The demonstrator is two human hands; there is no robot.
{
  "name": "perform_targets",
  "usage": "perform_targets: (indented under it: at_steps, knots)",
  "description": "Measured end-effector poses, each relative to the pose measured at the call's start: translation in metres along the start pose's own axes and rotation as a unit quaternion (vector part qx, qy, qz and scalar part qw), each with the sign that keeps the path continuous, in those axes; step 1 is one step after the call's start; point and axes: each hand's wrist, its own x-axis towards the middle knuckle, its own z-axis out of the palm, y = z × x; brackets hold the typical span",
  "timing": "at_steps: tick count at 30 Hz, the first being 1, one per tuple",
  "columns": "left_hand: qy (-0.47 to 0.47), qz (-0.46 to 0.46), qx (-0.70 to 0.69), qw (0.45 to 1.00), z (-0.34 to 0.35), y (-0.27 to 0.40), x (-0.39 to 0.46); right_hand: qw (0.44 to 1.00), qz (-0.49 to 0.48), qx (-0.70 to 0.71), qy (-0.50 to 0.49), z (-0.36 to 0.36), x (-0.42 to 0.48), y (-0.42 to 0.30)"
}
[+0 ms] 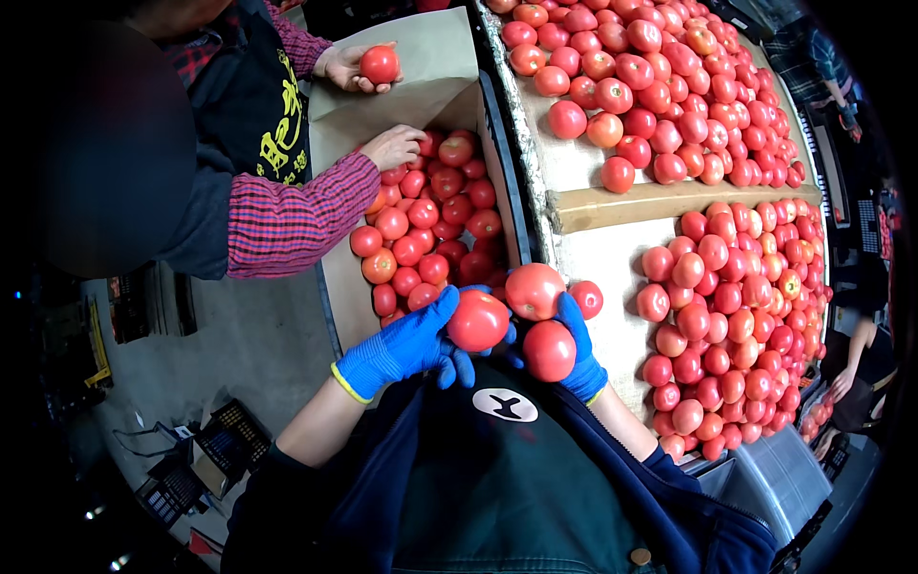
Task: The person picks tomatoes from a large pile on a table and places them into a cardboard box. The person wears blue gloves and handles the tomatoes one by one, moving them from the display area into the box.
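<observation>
Both my hands wear blue knit gloves with yellow cuffs, close together in front of my chest. A red tomato [478, 321] rests in my left hand [412, 351], its fingers around the underside. My right hand [579, 351] holds two more tomatoes, a large one [535, 291] above and another [550, 351] below, with the thumb or a finger between them. Just beyond my hands, many tomatoes [423, 214] lie in a deep paper-lined crate [508, 165]. A single tomato [588, 299] lies on the cloth-covered table beside my right hand.
Piles of tomatoes [739, 301] cover much of the sorting table [599, 251], split by a cardboard-coloured divider [645, 204]. A co-worker's hand [394, 148] reaches into the crate; the other hand [355, 68] holds a tomato. Black crates [233, 438] stand on the floor at lower left.
</observation>
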Motion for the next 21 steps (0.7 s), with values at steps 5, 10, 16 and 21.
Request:
perform_targets:
  at_steps: [5, 10, 16, 21]
  knots:
    - [-0.044, 0.002, 0.010, 0.999, 0.001, -0.003, 0.002, 1.000, -0.011, 0.010, -0.009, 0.001, -0.004, 0.002]
    - [-0.026, 0.084, -0.131, 0.987, 0.022, -0.007, 0.015, 0.997, -0.040, -0.023, 0.064, 0.005, -0.010, 0.002]
    - [0.066, -0.093, -0.299, 0.948, 0.001, -0.003, 0.026, 0.996, -0.061, 0.059, -0.001, -0.010, -0.017, -0.008]
    - [0.133, -0.030, 0.123, 0.983, 0.006, -0.020, 0.025, 0.992, -0.071, -0.098, 0.027, -0.033, -0.010, 0.004]
